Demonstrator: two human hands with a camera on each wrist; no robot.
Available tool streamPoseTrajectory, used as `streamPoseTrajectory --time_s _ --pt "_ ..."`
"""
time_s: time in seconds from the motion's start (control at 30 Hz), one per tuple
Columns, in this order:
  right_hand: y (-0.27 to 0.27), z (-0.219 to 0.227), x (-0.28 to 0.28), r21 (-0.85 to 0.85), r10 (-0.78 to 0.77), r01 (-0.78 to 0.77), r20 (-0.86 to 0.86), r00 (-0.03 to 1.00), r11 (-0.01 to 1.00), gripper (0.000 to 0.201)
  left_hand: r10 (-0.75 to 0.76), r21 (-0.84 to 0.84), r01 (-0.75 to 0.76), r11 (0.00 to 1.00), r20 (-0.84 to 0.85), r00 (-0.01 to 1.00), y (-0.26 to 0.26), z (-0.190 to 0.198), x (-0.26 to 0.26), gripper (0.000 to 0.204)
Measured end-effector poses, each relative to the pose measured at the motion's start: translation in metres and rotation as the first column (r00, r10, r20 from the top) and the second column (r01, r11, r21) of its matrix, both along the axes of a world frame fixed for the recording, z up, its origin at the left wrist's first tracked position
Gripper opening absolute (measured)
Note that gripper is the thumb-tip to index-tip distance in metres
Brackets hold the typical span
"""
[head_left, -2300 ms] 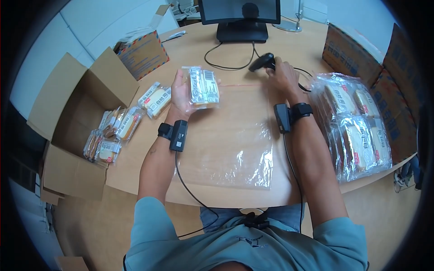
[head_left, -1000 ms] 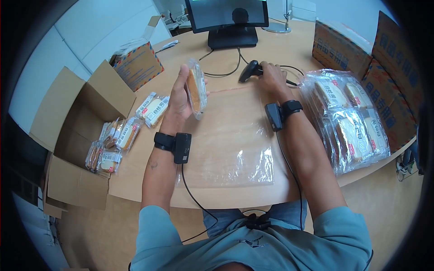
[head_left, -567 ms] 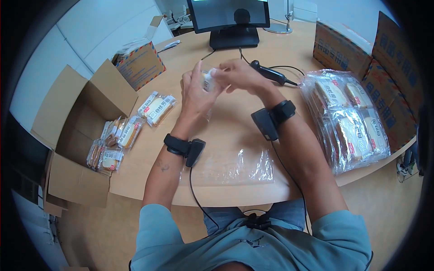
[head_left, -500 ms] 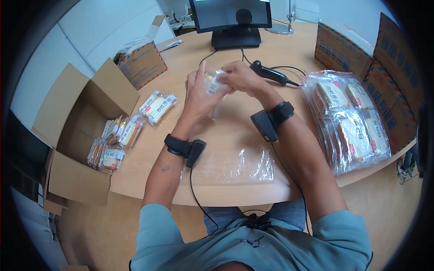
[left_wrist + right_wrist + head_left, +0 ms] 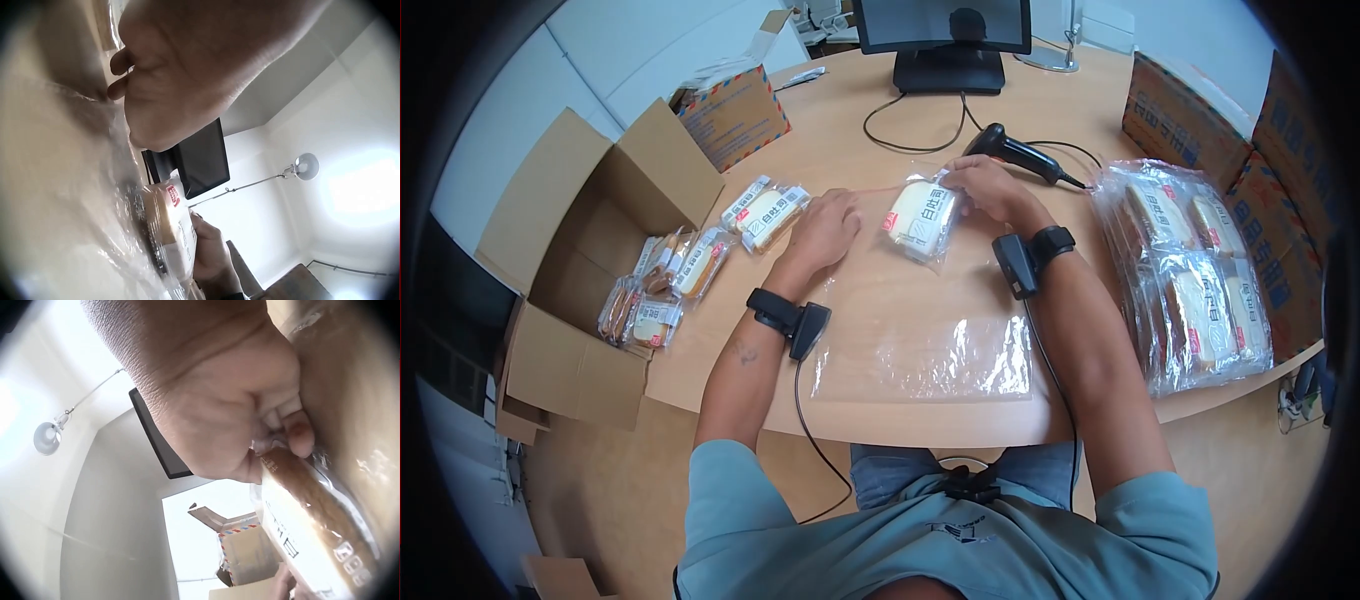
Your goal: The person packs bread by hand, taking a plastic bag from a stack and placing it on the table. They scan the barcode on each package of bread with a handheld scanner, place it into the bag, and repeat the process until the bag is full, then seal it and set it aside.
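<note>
In the head view my right hand (image 5: 990, 190) pinches the right corner of a clear-wrapped pack of sliced bread (image 5: 922, 215) with a white label. The right wrist view shows the thumb and fingers at the end of the bread pack (image 5: 312, 519). This pack lies over the top part of a large clear plastic bag (image 5: 940, 360) spread flat on the table. My left hand (image 5: 825, 232) is low over the bag's upper left corner, its fingers bent. Its fingertips are partly hidden, so whether they pinch the film I cannot tell. Two bread packs (image 5: 768, 215) lie left of it.
A black barcode scanner (image 5: 1020, 155) lies behind my right hand. An open carton (image 5: 590, 230) with several bread packs stands at left. A filled clear bag of bread (image 5: 1190, 280) sits at right before cardboard boxes (image 5: 1190, 115). A monitor (image 5: 945, 30) stands at the back.
The right hand has let go of the scanner and taken the bread pack from the left hand. The pack has moved right and down to the bag; the left hand has moved away from it.
</note>
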State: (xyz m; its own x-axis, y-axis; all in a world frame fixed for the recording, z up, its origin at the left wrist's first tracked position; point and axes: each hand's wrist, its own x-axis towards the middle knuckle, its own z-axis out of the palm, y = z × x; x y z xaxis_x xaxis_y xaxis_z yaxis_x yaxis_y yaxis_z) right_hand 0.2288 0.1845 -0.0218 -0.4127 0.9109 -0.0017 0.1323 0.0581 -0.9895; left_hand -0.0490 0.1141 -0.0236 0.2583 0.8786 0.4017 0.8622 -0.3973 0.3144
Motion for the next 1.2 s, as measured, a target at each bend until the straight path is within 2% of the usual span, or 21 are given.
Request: streamPoseTrajectory --time_s 0.07,0.17,0.3,0.37,0.47,0.5,0.53,0.57,0.6,0.67,0.7,0.77,0.8,0.83,0.9,0.97,1.03,1.07,1.1,1.17,1.2 --pt "0.001 0.0 0.001 0.016 0.007 -0.007 0.025 1.0 1.0 0.017 0.068 -0.177 -0.08 0.981 -0.07 0.995 -0.003 0.012 0.009 0.037" --pt "0.003 -0.003 0.002 0.006 0.014 -0.014 0.008 1.0 1.0 0.016 0.038 -0.091 -0.044 0.995 -0.059 0.998 0.008 0.003 0.007 0.036" --pt "0.002 -0.003 0.004 -0.002 0.045 -0.045 0.01 0.999 0.999 0.016 0.075 -0.117 -0.08 0.99 -0.047 0.996 0.013 0.0 0.005 0.03" --pt "0.0 -0.002 0.004 -0.003 0.053 -0.053 0.005 0.999 0.999 0.016 0.049 -0.198 -0.038 0.98 0.051 0.997 0.013 0.004 0.003 0.021" --pt "0.002 -0.002 0.006 -0.025 0.043 -0.042 0.012 0.999 0.999 0.015 -0.014 -0.146 0.036 0.989 0.151 0.988 0.017 0.0 -0.001 0.015" --pt "0.003 -0.004 0.009 -0.069 0.042 -0.047 -0.06 0.997 0.997 0.014 -0.013 -0.147 0.036 0.989 0.157 0.988 0.017 -0.002 -0.003 0.015" --pt "0.004 -0.001 0.009 -0.11 0.039 -0.054 -0.129 0.991 0.992 0.013 -0.033 -0.181 0.081 0.98 0.256 0.966 0.016 -0.001 -0.003 0.015" --pt "0.006 0.002 0.008 -0.105 0.041 -0.053 -0.121 0.992 0.993 0.013 -0.05 -0.207 0.13 0.97 0.353 0.934 0.016 0.001 -0.002 0.015" --pt "0.01 0.007 0.008 -0.076 0.018 -0.034 -0.201 0.979 0.997 0.013 -0.051 -0.201 0.131 0.971 0.36 0.931 0.017 -0.001 -0.002 0.015" --pt "0.018 0.022 0.003 -0.011 0.035 -0.041 -0.34 0.94 0.999 0.015 -0.142 -0.173 0.273 0.947 0.534 0.833 0.02 -0.007 0.0 0.016" --pt "0.022 0.029 0.0 -0.011 0.034 -0.04 -0.334 0.942 0.999 0.015 -0.143 -0.171 0.274 0.946 0.54 0.83 0.022 -0.01 0.0 0.016" --pt "0.016 0.058 -0.018 0.111 -0.045 0.103 -0.434 0.9 0.989 0.02 -0.091 -0.244 0.286 0.927 0.594 0.799 0.019 -0.006 0.003 0.019" --pt "0.024 0.063 -0.024 0.175 -0.102 0.186 -0.403 0.91 0.967 0.022 -0.093 -0.241 0.287 0.927 0.595 0.798 0.018 -0.006 0.004 0.019" --pt "0.03 0.065 -0.028 0.179 -0.101 0.186 -0.401 0.91 0.966 0.022 -0.144 -0.17 0.301 0.938 0.601 0.786 0.016 -0.007 0.005 0.02" --pt "0.04 0.067 -0.034 0.3 -0.209 0.275 -0.235 0.949 0.913 0.022 -0.2 -0.089 0.315 0.945 0.604 0.771 0.014 -0.007 0.008 0.021" --pt "0.053 0.057 -0.033 0.311 -0.222 0.263 -0.159 0.962 0.913 0.022 -0.216 -0.024 0.288 0.957 0.603 0.768 0.015 -0.007 0.01 0.02" --pt "0.053 0.052 -0.03 0.219 -0.115 0.1 0.058 0.992 0.971 0.021 -0.203 -0.006 0.257 0.966 0.595 0.778 0.014 -0.006 0.011 0.019" --pt "0.049 0.052 -0.027 0.207 -0.121 0.093 0.13 0.984 0.974 0.019 -0.185 0.003 0.226 0.974 0.586 0.789 0.013 -0.006 0.011 0.019" --pt "0.048 0.053 -0.024 0.207 -0.121 0.091 0.134 0.984 0.974 0.019 -0.184 0.003 0.226 0.974 0.589 0.786 0.014 -0.006 0.011 0.019" --pt "0.052 0.051 -0.015 0.0 -0.041 0.042 0.232 0.972 0.999 0.024 -0.139 -0.002 0.162 0.987 0.503 0.853 0.016 -0.008 0.009 0.02" --pt "0.054 0.049 -0.013 -0.002 -0.041 0.043 0.234 0.971 0.999 0.024 -0.138 -0.004 0.162 0.987 0.505 0.852 0.016 -0.01 0.01 0.02"
